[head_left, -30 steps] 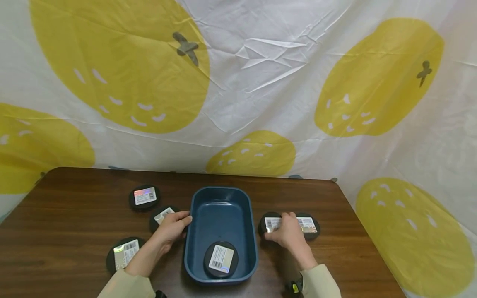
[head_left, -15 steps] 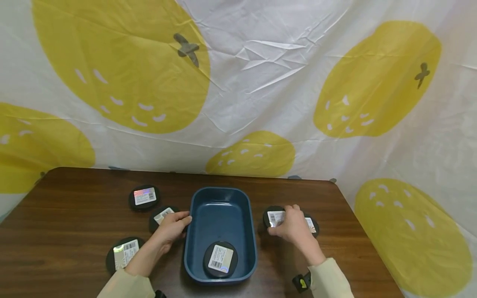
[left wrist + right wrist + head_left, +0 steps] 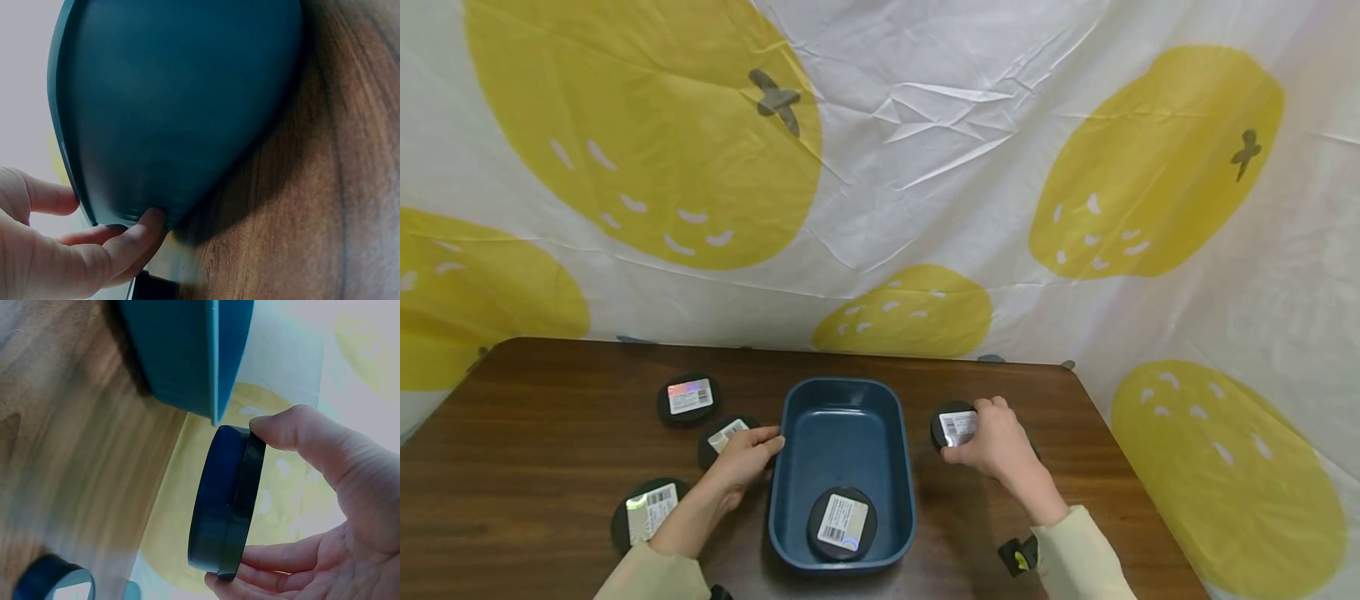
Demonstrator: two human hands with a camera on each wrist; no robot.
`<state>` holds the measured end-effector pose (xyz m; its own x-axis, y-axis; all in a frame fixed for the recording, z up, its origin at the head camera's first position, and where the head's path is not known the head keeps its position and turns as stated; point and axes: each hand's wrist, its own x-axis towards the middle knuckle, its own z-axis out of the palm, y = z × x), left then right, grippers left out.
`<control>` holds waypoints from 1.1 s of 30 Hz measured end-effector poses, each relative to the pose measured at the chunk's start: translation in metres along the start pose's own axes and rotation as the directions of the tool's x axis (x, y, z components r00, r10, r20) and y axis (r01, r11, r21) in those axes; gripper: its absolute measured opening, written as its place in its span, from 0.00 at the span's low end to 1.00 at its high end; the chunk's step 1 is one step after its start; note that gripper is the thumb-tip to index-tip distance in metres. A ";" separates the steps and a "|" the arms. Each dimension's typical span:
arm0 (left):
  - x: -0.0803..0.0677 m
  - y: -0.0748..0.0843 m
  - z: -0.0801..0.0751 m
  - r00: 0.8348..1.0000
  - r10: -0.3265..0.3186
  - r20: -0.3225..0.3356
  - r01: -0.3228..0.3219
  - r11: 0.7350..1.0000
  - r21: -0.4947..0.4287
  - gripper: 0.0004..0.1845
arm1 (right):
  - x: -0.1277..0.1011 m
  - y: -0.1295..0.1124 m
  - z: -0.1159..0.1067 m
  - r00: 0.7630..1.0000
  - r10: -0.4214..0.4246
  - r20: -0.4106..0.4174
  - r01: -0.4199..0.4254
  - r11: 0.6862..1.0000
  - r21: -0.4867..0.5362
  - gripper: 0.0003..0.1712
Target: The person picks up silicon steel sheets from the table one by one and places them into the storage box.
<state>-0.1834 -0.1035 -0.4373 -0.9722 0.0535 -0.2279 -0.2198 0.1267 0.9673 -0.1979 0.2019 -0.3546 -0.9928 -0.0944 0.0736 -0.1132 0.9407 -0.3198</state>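
My right hand holds a round black lidded jar by its edges, thumb on one side and fingers on the other. In the right wrist view that jar is up off the table. A white label shows on its top in the head view. My left hand grips the left wall of a deep blue rectangular bin, thumb at the rim and fingers against the outside. Inside the bin's near end lies another black jar. A further jar sits on the table, mostly hidden behind my right hand in the head view.
Left of the bin, on the brown wooden table, are three more labelled black jars: one at the back, one partly behind my left hand, one near my forearm. A fruit-print curtain hangs behind the table.
My right hand has lifted the jar and moved it slightly away from me and to the right, apart from the jar beside it. My left hand and the bin have stayed put.
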 end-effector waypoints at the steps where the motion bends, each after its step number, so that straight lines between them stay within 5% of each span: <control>1: 0.000 0.000 0.000 1.000 -0.002 0.001 0.002 1.000 -0.002 0.21 | 0.000 -0.001 -0.001 1.000 -0.006 -0.003 0.006 1.000 -0.002 0.41; 33: 0.001 0.001 0.000 1.000 0.000 0.009 0.000 1.000 0.013 0.22 | -0.007 -0.049 -0.023 0.984 -0.176 0.040 0.176 0.984 0.004 0.41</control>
<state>-0.1843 -0.1038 -0.4369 -0.9714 0.0628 -0.2291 -0.2188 0.1396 0.9657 -0.1845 0.1641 -0.3174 -0.9581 -0.2715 0.0912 -0.2865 0.9080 -0.3057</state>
